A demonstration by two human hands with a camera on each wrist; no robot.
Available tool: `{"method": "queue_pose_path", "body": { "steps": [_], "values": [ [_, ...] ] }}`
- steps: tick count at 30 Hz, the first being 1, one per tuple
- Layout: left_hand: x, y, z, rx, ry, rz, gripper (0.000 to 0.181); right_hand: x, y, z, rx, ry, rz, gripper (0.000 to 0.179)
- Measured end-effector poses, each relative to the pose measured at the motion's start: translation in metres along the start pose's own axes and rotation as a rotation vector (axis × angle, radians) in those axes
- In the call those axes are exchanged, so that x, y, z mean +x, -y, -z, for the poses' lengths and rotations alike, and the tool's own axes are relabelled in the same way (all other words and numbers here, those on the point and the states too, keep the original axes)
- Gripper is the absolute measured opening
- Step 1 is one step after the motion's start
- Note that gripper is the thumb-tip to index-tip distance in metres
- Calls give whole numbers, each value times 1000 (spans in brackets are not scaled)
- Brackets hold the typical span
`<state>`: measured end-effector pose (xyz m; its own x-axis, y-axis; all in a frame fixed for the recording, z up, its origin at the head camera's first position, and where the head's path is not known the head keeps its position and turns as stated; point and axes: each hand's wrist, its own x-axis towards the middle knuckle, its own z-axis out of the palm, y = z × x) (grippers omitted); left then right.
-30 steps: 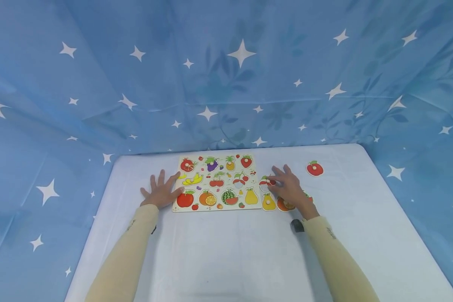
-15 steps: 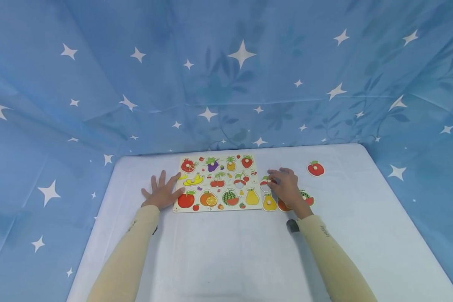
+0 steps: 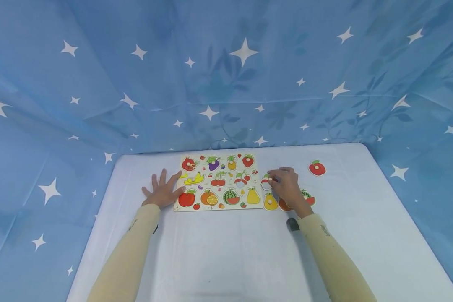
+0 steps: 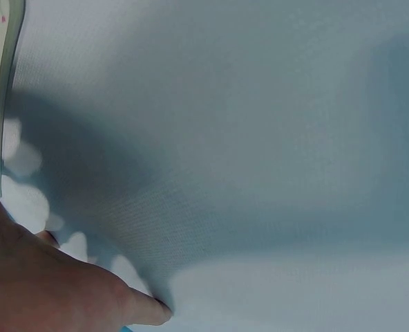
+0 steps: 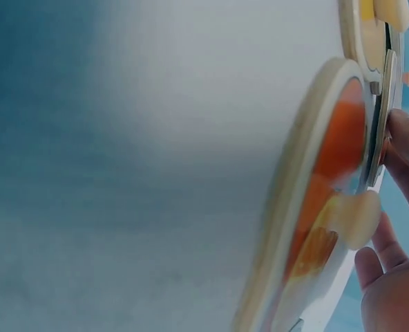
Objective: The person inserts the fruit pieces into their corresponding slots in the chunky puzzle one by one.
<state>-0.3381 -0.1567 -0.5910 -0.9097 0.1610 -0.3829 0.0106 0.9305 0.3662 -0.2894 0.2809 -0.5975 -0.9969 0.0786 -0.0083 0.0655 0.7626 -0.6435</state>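
Observation:
My left hand [image 3: 161,193] lies spread at the left edge of the fruit puzzle board [image 3: 219,206], thumb and index fingertip on its border. In the left wrist view the left hand [image 4: 52,283] shows at the lower left, beside the board's edge. My right hand [image 3: 288,188] pinches the lychee puzzle piece [image 3: 265,184] just right of the board. Its thumb and fingertips [image 5: 406,135] meet that piece's edge in the right wrist view. Below the hand are a pear piece [image 3: 270,203] and a partly covered orange piece [image 5: 343,138] with a knob.
A watermelon piece [image 3: 308,198] shows beside the right wrist. Farther right lies an apple piece [image 3: 317,168]. The board holds knobbed pieces such as the grapes [image 3: 213,162] and strawberry [image 3: 248,160]. A blue star-patterned curtain [image 3: 226,84] hangs behind the white table [image 3: 219,260].
The right hand's fingers have drawn together at the lychee piece, and its forearm has shifted slightly left. The left hand stays in place at the board's edge.

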Motion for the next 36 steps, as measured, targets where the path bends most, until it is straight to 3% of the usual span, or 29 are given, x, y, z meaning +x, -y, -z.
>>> {"method": "queue_pose_path", "body": {
  "steps": [10,20,25,30,36],
  "values": [
    [0,-1,0,7,5,7,80,6,5,1,2,-4,-19,28],
    [-5,-1,4,6,6,11,80,13,14,-7,58,-33,151,20],
    [-2,2,1,12,3,18,81,18,26,-18,33,-50,245,13],
    [2,2,-1,15,18,28,81,22,36,-26,38,-34,280,17],
    [2,-1,0,19,17,23,81,29,44,-33,41,-9,330,10]
  ]
}}
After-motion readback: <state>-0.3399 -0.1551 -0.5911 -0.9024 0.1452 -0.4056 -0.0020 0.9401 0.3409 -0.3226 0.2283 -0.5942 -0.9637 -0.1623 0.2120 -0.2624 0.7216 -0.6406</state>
